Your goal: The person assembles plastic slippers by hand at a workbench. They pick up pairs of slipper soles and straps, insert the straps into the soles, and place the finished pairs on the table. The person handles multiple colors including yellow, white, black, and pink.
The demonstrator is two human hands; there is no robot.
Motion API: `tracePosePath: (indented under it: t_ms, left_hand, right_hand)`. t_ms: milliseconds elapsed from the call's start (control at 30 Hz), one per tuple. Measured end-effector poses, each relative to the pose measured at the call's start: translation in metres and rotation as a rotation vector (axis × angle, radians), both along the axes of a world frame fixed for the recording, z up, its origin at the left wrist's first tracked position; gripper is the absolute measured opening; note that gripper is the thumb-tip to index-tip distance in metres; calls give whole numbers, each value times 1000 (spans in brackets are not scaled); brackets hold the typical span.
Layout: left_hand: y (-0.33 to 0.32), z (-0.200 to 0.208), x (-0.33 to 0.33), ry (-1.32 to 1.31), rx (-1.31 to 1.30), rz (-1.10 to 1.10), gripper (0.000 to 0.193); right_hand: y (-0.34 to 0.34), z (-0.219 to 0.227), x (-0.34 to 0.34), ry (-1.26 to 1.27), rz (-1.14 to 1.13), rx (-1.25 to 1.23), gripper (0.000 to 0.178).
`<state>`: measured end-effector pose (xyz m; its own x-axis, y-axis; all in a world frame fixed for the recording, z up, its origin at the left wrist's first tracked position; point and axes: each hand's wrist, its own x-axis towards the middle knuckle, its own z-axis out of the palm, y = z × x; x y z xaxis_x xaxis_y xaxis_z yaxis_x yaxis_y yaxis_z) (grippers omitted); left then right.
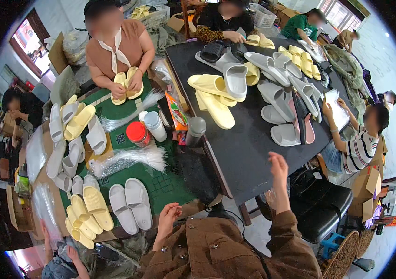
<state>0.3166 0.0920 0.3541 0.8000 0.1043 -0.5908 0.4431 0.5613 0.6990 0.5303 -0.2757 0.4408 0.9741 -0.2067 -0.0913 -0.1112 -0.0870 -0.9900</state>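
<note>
My left hand (168, 217) hangs at the near edge of the green-topped table, its fingers loosely bent and nothing seen in them. Closest to it is a pair of grey slippers (132, 205) lying side by side. Over the near end of the black table (249, 174), my right hand (279, 168) is raised with fingers stretched out, holding nothing. Beyond it lie grey slippers (285, 135) with pink and black ones (307, 129) among them. Farther left on the black table, yellow slippers (216, 109) are piled with grey ones.
Left on the green table (168, 186) are a bundle of clear plastic strands (130, 161), a red-lidded jar (138, 134), a grey bottle (195, 130) and yellow slippers (86, 214). A black chair (321, 204) stands at right. Across, a person holds yellow slippers (120, 88); other people sit around.
</note>
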Motion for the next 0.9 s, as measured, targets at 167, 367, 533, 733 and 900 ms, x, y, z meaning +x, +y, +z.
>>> tracePosePath:
  t_ms: [167,367,533,733,900]
  left_hand:
    - [-2,1,-1,26,-12,-8,20]
    - [-9,16,5,53,0,17,20]
    - [-11,6,-5,36,6,57,21]
    - [-11,0,-16,71,-18,81,22]
    - [-5,1,-2,2,13,49,21]
  right_hand:
    - [-74,-6,65,-250,-195,-297,27]
    - [-115,-3,144,-139,-338,-1228,70]
    - [-138,-23,177,-76,-224,-1409,61]
    - [-119,-27,158,-91,-183,-1349,39]
    - [-101,-33,86,-335,-235,-1307,42]
